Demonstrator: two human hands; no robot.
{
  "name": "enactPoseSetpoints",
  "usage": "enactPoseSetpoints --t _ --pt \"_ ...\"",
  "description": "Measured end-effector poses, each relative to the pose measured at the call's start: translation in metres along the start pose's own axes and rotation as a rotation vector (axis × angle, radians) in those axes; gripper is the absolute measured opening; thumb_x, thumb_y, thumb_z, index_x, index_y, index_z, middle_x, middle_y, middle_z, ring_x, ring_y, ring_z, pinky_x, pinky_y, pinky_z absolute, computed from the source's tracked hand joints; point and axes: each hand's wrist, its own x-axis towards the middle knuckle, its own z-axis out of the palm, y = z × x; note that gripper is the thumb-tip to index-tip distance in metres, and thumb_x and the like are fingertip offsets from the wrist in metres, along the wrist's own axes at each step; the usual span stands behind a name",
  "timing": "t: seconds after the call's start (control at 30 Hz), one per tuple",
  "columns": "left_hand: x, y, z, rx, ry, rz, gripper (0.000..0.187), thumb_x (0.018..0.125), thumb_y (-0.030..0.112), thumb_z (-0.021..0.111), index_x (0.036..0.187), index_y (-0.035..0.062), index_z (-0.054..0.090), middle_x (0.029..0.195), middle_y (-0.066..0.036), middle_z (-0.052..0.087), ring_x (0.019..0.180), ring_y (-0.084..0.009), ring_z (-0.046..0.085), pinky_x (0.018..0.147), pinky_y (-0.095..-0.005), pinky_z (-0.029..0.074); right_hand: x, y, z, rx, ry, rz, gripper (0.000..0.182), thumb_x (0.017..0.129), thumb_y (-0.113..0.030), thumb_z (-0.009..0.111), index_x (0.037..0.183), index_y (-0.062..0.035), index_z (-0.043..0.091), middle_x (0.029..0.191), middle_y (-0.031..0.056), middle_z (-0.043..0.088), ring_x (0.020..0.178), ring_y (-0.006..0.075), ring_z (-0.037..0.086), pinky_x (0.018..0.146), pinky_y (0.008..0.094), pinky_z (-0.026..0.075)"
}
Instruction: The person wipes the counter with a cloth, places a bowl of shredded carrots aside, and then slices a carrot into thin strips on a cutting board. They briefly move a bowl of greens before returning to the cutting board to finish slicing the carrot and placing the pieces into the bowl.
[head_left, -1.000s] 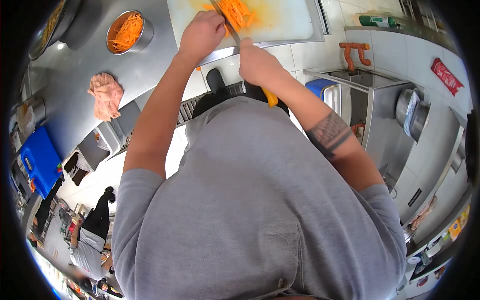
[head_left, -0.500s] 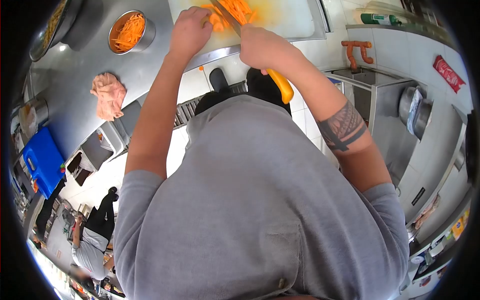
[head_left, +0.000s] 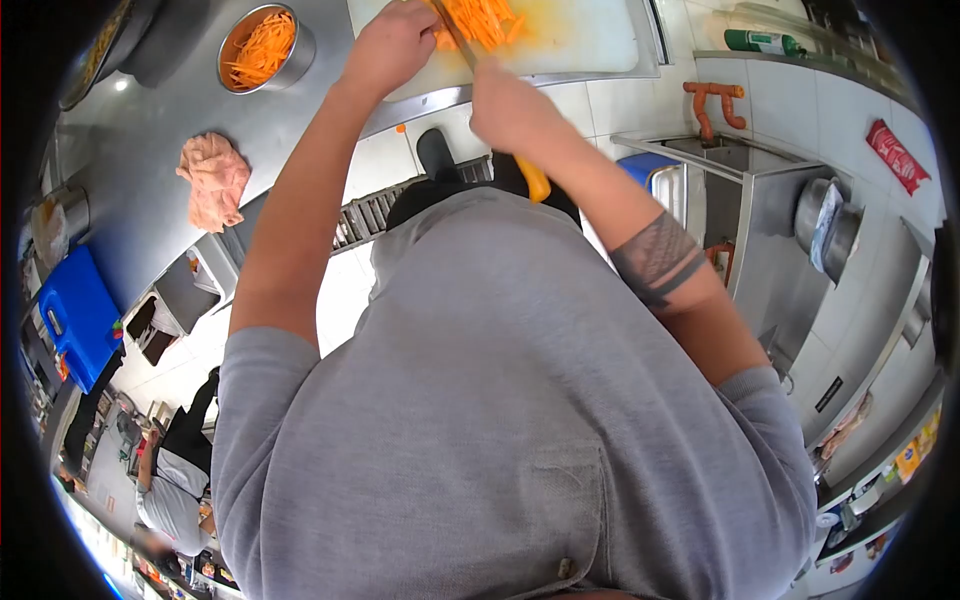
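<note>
My right hand (head_left: 510, 112) is closed round the yellow handle of a knife (head_left: 536, 182), whose blade points up and left over a white cutting board (head_left: 595, 45). Close to the blade's left side, my left hand (head_left: 393, 48) has its fingers curled down on carrot pieces (head_left: 443, 40), mostly hidden beneath them. Cut carrot strips (head_left: 485, 22) lie in a pile to the right of the blade. Left of the board stands a round metal container (head_left: 305, 65) with more carrot strips (head_left: 262, 50) inside.
A crumpled pinkish cloth (head_left: 213, 180) lies on the steel counter (head_left: 165, 215) by its edge. Dark pans (head_left: 130, 50) stand at the far left. A blue plastic container (head_left: 80, 318) is beyond the counter. Another person (head_left: 175, 495) is at lower left. Orange pipes (head_left: 715, 108) are at right.
The knife and my right hand have moved a little left, the blade now steeper. My left hand has shifted slightly up in view. The counter and board sit somewhat higher in view.
</note>
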Motion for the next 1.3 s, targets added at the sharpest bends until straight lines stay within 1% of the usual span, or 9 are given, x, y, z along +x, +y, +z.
enactPoseSetpoints --t 0.1,0.23,0.33,0.47,0.7,0.77,0.87,1.03,1.3 --pt "-0.004 0.004 0.003 -0.002 -0.017 0.028 0.008 0.086 0.007 0.065 0.086 0.0012 0.07 0.094 -0.018 0.07 0.097 -0.0415 0.067 0.087 -0.0502 0.056 0.001 -0.038 -0.078 0.165 -0.358 0.202 0.028 0.088 0.001 0.055 0.114 0.0112 0.051 0.089 0.0344 0.072 0.072 0.0425 0.076 0.072 0.0516 0.061" --pt "0.001 0.001 0.0 -0.004 0.034 0.044 0.008 0.085 0.006 0.064 0.081 0.0007 0.068 0.089 -0.017 0.069 0.093 -0.0414 0.066 0.085 -0.0497 0.056 -0.008 -0.017 -0.016 0.047 -0.093 0.103 0.021 0.088 0.001 0.056 0.106 0.0107 0.054 0.075 0.03 0.071 0.059 0.0392 0.073 0.061 0.0475 0.06" --pt "0.001 -0.014 0.001 -0.036 -0.189 -0.043 0.032 0.087 0.019 0.074 0.112 -0.0002 0.072 0.117 -0.023 0.07 0.117 -0.0434 0.063 0.102 -0.0513 0.053 0.007 -0.032 -0.061 0.072 -0.387 0.211 0.034 0.091 -0.006 0.057 0.122 0.007 0.056 0.106 0.0325 0.075 0.102 0.044 0.077 0.092 0.0518 0.059" --pt "0.0 -0.005 -0.006 0.06 -0.14 -0.114 0.019 0.095 0.016 0.066 0.11 0.0082 0.075 0.114 -0.007 0.073 0.114 -0.0299 0.067 0.096 -0.0445 0.057 -0.006 -0.035 -0.03 0.043 -0.303 0.224 0.036 0.093 -0.008 0.057 0.125 0.0087 0.055 0.113 0.0332 0.074 0.11 0.0436 0.075 0.097 0.0517 0.058" --pt "0.003 -0.007 -0.011 0.045 -0.129 -0.038 0.017 0.094 0.014 0.065 0.107 0.0063 0.073 0.109 -0.01 0.072 0.111 -0.0326 0.067 0.095 -0.0458 0.057 -0.006 -0.034 -0.027 0.072 -0.293 0.196 0.032 0.094 -0.008 0.058 0.12 0.01 0.051 0.111 0.0352 0.073 0.108 0.0473 0.075 0.094 0.0533 0.059" --pt "-0.005 -0.006 -0.01 0.022 -0.136 -0.071 0.017 0.093 0.013 0.066 0.107 0.0061 0.073 0.108 -0.011 0.072 0.111 -0.0338 0.067 0.095 -0.0462 0.057 -0.003 -0.019 -0.005 0.079 -0.018 0.036 0.028 0.089 -0.002 0.056 0.113 0.011 0.051 0.09 0.0353 0.072 0.066 0.0418 0.074 0.067 0.0475 0.06" --pt "-0.015 -0.01 -0.005 0.073 -0.097 -0.081 0.019 0.093 0.012 0.066 0.109 0.0066 0.074 0.112 -0.011 0.073 0.113 -0.0346 0.067 0.096 -0.0458 0.057 0.007 -0.018 -0.057 0.121 -0.29 0.139 0.027 0.09 -0.002 0.052 0.115 0.0085 0.051 0.093 0.0328 0.073 0.067 0.042 0.073 0.072 0.049 0.06" --pt "-0.013 0.003 -0.006 0.004 0.255 -0.199 0.023 0.096 0.017 0.068 0.116 0.0088 0.076 0.124 -0.009 0.073 0.118 -0.0332 0.067 0.1 -0.0441 0.056 -0.003 -0.011 -0.068 0.162 -0.288 0.177 0.028 0.093 -0.006 0.05 0.117 0.0068 0.054 0.091 0.0268 0.075 0.063 0.0373 0.073 0.068 0.0474 0.059" --pt "-0.016 -0.008 0.012 0.003 0.109 -0.127 0.027 0.099 0.021 0.069 0.122 0.0061 0.072 0.128 -0.011 0.072 0.123 -0.0346 0.065 0.104 -0.0447 0.054 -0.009 -0.013 -0.069 0.223 -0.263 0.25 0.03 0.095 -0.011 0.053 0.12 0.0048 0.056 0.093 0.0267 0.075 0.074 0.0379 0.076 0.076 0.0489 0.06"
